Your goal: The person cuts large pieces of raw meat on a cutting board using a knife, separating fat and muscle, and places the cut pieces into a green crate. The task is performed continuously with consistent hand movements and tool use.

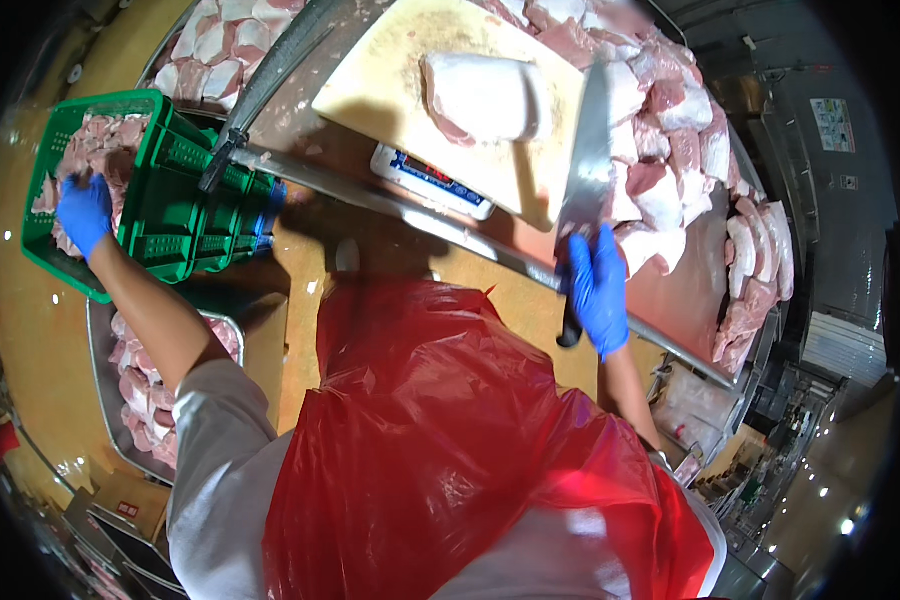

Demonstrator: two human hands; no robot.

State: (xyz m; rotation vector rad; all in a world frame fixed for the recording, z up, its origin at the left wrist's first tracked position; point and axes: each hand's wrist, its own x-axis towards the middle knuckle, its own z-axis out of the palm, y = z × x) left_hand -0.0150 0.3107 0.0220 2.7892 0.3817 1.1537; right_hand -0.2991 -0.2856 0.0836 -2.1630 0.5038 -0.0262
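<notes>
Left hand (pixel 85 212) down at the meat pieces (pixel 110 145) in the green crate (pixel 144 180), fingers curled, pinch impossible to tell; right hand (pixel 598 290) wraps the knife (pixel 587 150) handle beside the cutting board (pixel 390 80), where a meat slab (pixel 485 95) lies. Best, I'd say, to keep that blade steady while reaching away.

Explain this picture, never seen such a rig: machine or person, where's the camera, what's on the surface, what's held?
No machine: these are a person's own hands in blue gloves. The one view comes from a fisheye camera on the head, looking down, so edges bend and the red apron shows below. On the table lies a board bearing a meat slab. The right hand holds a knife. The left hand is at the meat pieces in a green crate; its grip is unclear.
</notes>
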